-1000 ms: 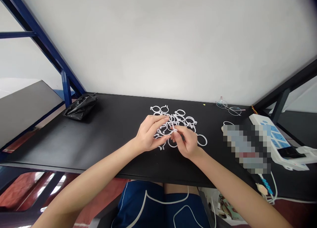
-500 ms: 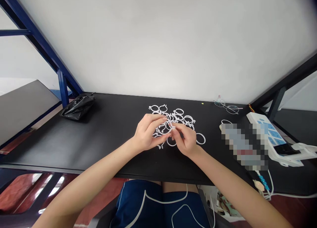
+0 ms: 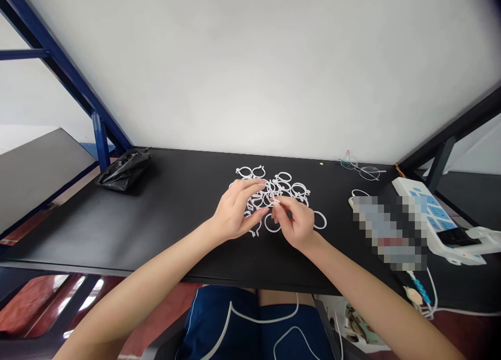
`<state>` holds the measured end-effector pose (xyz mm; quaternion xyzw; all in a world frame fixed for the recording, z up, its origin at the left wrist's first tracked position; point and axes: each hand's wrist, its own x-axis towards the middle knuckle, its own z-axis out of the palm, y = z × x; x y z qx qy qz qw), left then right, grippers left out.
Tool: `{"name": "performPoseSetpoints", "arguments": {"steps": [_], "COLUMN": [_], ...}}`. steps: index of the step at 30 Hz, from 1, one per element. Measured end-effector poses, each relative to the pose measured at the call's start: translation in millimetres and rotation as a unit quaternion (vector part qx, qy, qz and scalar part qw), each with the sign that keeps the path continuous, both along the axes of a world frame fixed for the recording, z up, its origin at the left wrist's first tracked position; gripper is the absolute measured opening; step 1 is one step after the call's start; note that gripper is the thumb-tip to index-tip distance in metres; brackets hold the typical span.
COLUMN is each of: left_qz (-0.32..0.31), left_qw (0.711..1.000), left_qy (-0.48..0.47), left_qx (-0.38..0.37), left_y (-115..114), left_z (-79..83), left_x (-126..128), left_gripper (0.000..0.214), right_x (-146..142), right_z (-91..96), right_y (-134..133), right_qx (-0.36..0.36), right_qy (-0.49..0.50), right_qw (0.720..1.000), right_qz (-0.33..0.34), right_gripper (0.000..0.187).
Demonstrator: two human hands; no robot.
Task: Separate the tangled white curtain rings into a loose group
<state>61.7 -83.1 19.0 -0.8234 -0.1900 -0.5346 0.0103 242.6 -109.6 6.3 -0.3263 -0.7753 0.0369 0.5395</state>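
A thin white plastic-looking ring point(image 3: 272, 194) is pinched by the right hand point(image 3: 294, 222) over similar rings point(image 3: 282, 187) on the black worktop point(image 3: 176, 193), beside the spread left hand point(image 3: 236, 208); probably light and springy, it is best gripped near its ends.

Cannot see the part of the ring pile point(image 3: 274, 189) behind the left hand point(image 3: 234, 208), nor trace the whole ring point(image 3: 276, 201) pinched in the right hand point(image 3: 295, 222) at the pile's near side. Cannot recognise the pixelated object point(image 3: 383, 232) right of the pile, nor the tiny yellow speck point(image 3: 321, 164) beyond it. Cannot follow the forearms point(image 3: 148, 282), nearer than the pile, past the bottom edge.
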Motion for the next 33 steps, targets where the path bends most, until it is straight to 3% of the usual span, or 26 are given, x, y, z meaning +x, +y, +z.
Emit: {"name": "performPoseSetpoints", "arguments": {"steps": [7, 15, 23, 33], "left_qz": [-0.006, 0.0, 0.012, -0.057], "left_qw": [0.999, 0.999, 0.999, 0.986], "left_qy": [0.027, 0.014, -0.003, 0.041], "left_qx": [-0.026, -0.037, -0.029, -0.151], "left_y": [0.6, 4.8, 3.8, 2.2], "left_z": [-2.8, -8.4, -3.8, 0.7], "left_x": [-0.7, -0.1, 1.5, 0.9], "left_gripper": [0.041, 0.039, 0.039, 0.027], "right_x": [-3.8, -5.7, -8.3, -8.1], "right_z": [4.2, 4.9, 5.4, 8.9], "right_y": [-1.4, 1.8, -1.5, -2.8], "right_qx": [0.032, 0.081, 0.113, 0.085], "right_qy": [0.014, 0.055, 0.071, 0.063], "right_qw": [0.999, 0.995, 0.99, 0.994], "right_qz": [-0.009, -0.01, -0.036, -0.026], "right_gripper": [0.012, 0.027, 0.03, 0.02]}}
